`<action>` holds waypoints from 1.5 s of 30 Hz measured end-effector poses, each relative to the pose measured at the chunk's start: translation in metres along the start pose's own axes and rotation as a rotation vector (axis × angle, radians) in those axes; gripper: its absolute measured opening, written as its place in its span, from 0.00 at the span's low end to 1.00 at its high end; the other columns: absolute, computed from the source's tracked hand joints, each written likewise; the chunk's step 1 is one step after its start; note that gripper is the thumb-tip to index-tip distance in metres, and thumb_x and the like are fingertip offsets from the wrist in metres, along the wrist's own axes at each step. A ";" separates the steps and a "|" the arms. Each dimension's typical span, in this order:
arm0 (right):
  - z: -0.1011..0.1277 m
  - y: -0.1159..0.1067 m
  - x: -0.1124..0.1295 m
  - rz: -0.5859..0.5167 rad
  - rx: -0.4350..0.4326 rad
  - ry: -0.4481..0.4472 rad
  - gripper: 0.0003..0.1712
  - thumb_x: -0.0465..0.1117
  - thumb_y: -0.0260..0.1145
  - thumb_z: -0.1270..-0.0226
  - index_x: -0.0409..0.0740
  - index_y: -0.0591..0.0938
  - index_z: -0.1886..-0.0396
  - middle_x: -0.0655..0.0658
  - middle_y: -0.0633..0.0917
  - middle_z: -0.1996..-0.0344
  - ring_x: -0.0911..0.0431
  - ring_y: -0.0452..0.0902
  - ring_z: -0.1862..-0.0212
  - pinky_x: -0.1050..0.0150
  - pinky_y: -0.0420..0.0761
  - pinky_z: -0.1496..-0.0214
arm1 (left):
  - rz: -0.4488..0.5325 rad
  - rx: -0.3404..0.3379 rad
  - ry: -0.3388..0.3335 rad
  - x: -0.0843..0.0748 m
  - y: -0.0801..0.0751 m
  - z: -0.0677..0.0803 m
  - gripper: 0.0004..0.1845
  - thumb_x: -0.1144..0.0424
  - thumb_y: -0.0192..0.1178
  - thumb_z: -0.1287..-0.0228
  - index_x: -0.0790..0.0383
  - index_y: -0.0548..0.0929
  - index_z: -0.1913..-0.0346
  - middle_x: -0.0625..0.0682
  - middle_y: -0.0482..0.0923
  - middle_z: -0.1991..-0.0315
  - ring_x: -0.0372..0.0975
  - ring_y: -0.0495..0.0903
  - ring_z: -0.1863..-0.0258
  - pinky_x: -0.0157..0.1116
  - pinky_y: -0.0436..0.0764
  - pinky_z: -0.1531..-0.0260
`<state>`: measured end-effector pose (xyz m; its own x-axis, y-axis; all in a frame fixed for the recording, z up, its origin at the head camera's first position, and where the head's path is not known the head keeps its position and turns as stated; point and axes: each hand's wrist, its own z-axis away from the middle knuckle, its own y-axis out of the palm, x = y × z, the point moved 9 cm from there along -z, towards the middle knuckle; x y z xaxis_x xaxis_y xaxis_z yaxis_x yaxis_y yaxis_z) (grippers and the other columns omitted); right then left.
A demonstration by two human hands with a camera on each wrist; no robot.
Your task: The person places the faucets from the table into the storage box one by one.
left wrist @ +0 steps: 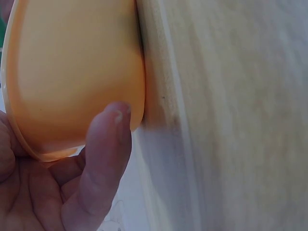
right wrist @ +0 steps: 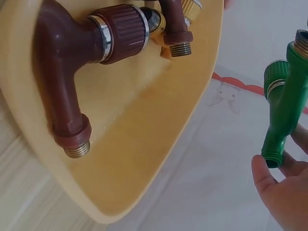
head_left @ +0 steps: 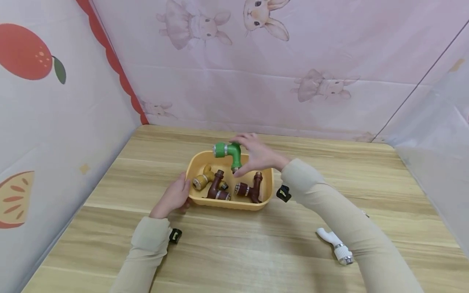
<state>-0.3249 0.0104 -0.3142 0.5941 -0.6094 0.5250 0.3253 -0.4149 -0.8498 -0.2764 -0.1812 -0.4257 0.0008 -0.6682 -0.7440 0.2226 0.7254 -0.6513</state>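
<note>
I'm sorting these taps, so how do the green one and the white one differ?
Colour: the green tap is green, the white tap white.
Support: the right hand holds the green tap; the white tap lies on the table.
Place: the green tap is above the tub, the white tap outside it.
Both have a ribbed end.

The wooden table carries a yellow basin and, to its right, a white tap; beyond this perhaps lies a small piece, mostly hidden.
</note>
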 end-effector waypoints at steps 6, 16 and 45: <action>-0.010 0.010 0.002 0.030 0.048 -0.027 0.58 0.57 0.78 0.68 0.48 0.61 0.33 0.42 0.59 0.34 0.46 0.51 0.35 0.42 0.59 0.37 | -0.010 -0.004 0.007 0.000 -0.001 -0.001 0.19 0.64 0.33 0.27 0.71 0.56 0.39 0.57 0.72 0.82 0.45 0.75 0.89 0.39 0.78 0.91; -0.030 0.033 0.008 0.079 0.151 -0.073 0.57 0.54 0.78 0.65 0.44 0.61 0.34 0.40 0.58 0.34 0.46 0.50 0.35 0.46 0.58 0.35 | -0.005 -0.002 -0.006 0.001 0.000 -0.001 0.20 0.63 0.32 0.27 0.70 0.54 0.37 0.57 0.72 0.81 0.44 0.75 0.88 0.39 0.79 0.89; -0.061 0.085 0.016 0.200 0.300 0.019 0.55 0.59 0.73 0.59 0.38 0.62 0.34 0.37 0.65 0.38 0.46 0.60 0.38 0.58 0.65 0.37 | -0.003 -0.001 0.027 0.002 0.000 0.001 0.17 0.64 0.33 0.26 0.72 0.58 0.42 0.58 0.73 0.81 0.44 0.75 0.88 0.39 0.79 0.90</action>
<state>-0.3320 -0.0758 -0.3749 0.6546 -0.6725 0.3454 0.4071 -0.0715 -0.9106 -0.2752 -0.1828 -0.4267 -0.0262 -0.6659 -0.7455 0.2217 0.7234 -0.6539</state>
